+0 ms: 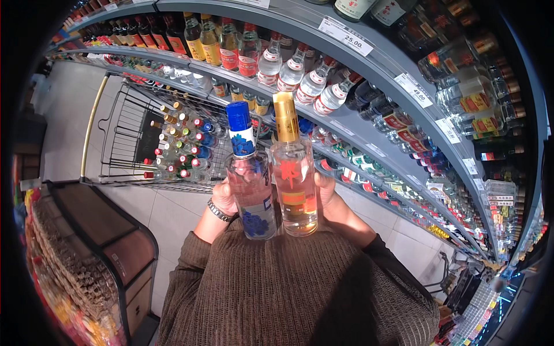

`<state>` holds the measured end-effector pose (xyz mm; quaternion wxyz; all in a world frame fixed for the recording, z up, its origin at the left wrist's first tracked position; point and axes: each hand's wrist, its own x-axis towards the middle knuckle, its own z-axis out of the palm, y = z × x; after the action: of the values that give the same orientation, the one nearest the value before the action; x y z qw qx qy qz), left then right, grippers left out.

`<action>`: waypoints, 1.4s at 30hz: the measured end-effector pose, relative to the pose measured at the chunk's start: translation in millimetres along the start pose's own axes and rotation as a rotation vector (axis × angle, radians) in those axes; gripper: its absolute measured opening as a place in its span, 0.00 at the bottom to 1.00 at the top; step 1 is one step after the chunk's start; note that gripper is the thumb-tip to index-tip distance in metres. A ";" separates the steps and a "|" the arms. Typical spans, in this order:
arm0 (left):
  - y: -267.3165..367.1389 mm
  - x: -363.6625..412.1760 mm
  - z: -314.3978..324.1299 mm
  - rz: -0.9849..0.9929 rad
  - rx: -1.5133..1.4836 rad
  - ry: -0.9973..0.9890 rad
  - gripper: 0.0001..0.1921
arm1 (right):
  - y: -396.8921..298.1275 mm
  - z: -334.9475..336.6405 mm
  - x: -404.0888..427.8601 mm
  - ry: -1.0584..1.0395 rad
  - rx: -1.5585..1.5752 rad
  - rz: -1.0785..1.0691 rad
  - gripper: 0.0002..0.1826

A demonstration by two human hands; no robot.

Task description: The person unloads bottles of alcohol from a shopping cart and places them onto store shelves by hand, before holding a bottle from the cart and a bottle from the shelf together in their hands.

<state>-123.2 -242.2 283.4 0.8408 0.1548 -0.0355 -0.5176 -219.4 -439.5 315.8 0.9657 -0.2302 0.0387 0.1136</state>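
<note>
Two clear glass liquor bottles stand side by side, upright, in front of my chest. My left hand grips the bottle with a blue cap and blue flower print; a dark link watch circles that wrist. Around the gold-capped bottle, which bears red writing and an orange-gold label, my right hand is closed from the right side. The fingers of both hands are mostly hidden behind the glass. Close together, the two bottles lean slightly toward each other at the middle.
Beyond my left hand a wire shopping cart holds several bottles with variously coloured caps. Bottle-filled shelves curve across the front and right, with price tags on their edges. A display stand with packaged goods is at the lower left.
</note>
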 end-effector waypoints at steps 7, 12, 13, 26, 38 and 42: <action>-5.0 5.5 1.9 0.021 0.137 -0.041 0.50 | -1.9 3.5 7.4 -0.107 0.050 -0.003 0.46; -1.9 7.6 11.5 -0.093 0.135 -0.127 0.55 | -8.0 13.1 3.5 -0.078 0.144 0.062 0.38; -0.9 7.7 14.9 -0.090 0.145 -0.149 0.54 | -8.2 13.1 3.2 -0.084 0.156 0.054 0.36; -4.2 6.6 21.5 -0.021 0.086 0.033 0.44 | -4.3 5.6 3.2 -0.114 0.077 0.029 0.38; -1.2 7.0 16.5 -0.030 0.132 -0.006 0.43 | -13.4 16.1 -5.3 0.019 0.041 0.048 0.37; -1.3 6.7 14.5 -0.052 0.095 -0.008 0.42 | -19.7 16.7 -7.5 -0.003 -0.083 0.035 0.34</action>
<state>-124.4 -251.9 296.1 0.8186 0.1934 -0.0593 -0.5376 -221.6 -450.6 340.2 0.9533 -0.2690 0.0367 0.1325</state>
